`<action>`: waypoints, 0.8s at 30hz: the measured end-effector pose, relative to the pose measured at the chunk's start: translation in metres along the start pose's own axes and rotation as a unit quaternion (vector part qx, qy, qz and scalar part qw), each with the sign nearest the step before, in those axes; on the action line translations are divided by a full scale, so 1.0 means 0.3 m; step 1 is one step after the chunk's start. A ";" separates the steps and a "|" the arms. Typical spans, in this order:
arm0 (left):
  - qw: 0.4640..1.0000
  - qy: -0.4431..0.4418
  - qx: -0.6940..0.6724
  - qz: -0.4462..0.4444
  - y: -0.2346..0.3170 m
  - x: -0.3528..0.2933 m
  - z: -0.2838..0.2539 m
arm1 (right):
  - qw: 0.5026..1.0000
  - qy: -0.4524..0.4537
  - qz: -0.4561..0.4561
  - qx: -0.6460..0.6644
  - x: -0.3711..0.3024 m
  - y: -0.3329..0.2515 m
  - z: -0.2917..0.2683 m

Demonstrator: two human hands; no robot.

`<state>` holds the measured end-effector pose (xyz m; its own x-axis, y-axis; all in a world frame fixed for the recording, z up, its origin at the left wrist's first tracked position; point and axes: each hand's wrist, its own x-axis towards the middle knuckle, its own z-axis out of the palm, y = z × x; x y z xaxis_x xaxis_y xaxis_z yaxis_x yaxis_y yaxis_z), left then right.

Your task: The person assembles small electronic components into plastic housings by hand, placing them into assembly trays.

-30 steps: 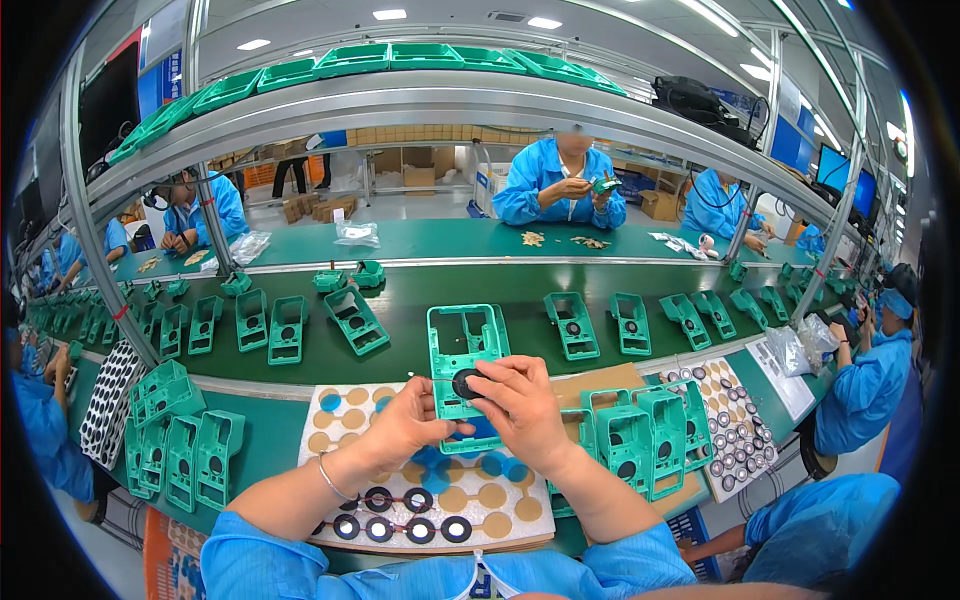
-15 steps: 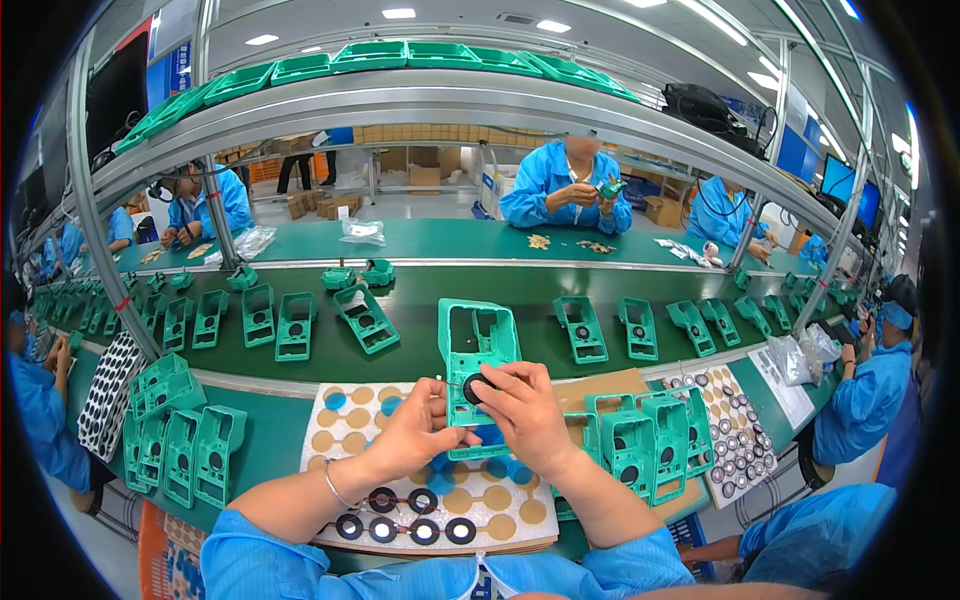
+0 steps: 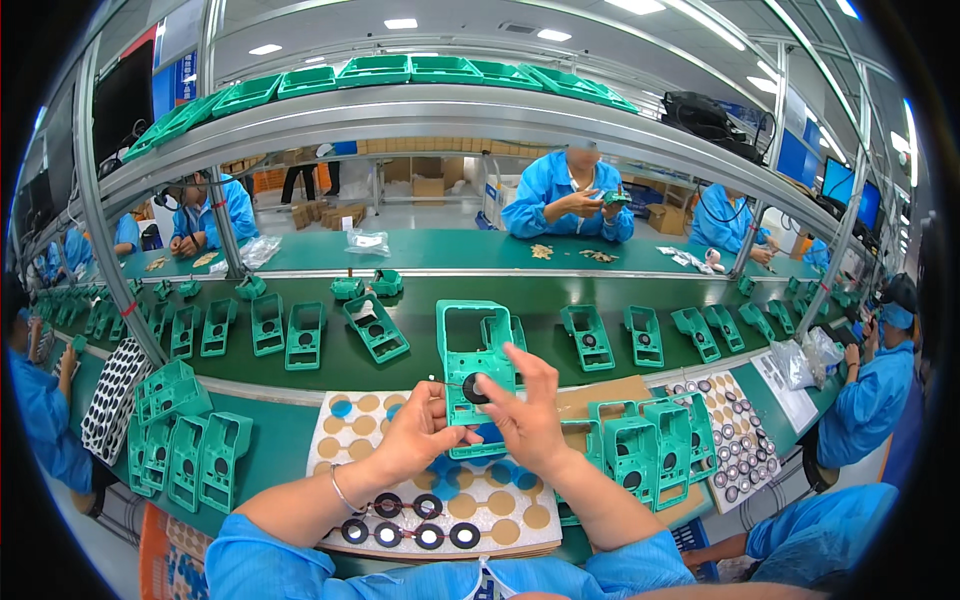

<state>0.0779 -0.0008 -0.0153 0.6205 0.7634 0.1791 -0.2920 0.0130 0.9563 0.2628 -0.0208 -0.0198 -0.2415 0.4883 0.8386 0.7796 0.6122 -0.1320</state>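
Note:
Above the bench I hold a green plastic housing (image 3: pixel 458 340) upright, with a large opening in its upper part. My left hand (image 3: pixel 412 428) is closed round its lower left side. A round black disc, apparently a small speaker (image 3: pixel 469 388), sits against the housing's lower face. My right hand (image 3: pixel 535 425) has its thumb on that disc, while the fingers are spread and raised off the housing. Thin wires show at the disc's left. Beneath my hands lies a white sheet (image 3: pixel 345 408) with tan discs, some blue ones and several black rings (image 3: pixel 429 536).
Green housings (image 3: pixel 657 445) stand close by my right forearm, others (image 3: pixel 225 460) at the left. A conveyor belt (image 3: pixel 420 350) carries more of them. At the right is a board of round parts (image 3: pixel 740 440). A metal shelf frame (image 3: pixel 440 105) spans overhead; co-workers sit around.
My right fingers have lifted off the disc and spread apart, leaving the thumb on it. The left hand keeps its hold on the housing. The view has shifted slightly.

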 end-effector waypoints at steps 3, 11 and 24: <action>0.999 0.009 0.032 0.011 0.008 -0.006 0.023 | 0.978 0.082 0.130 0.142 -0.011 0.004 0.016; 0.984 0.004 0.174 0.022 -0.015 -0.015 0.054 | 0.743 -0.078 0.392 0.537 -0.005 0.020 -0.004; 0.930 -0.008 0.366 0.014 -0.026 -0.010 0.059 | 0.862 -0.067 0.322 0.386 -0.041 0.040 0.048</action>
<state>0.0913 -0.0147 -0.0193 0.6321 0.7477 0.2037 0.2629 -0.4542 0.8513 0.2669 -0.0104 -0.0393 -0.0078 0.9172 0.3983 0.1732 0.3936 -0.9028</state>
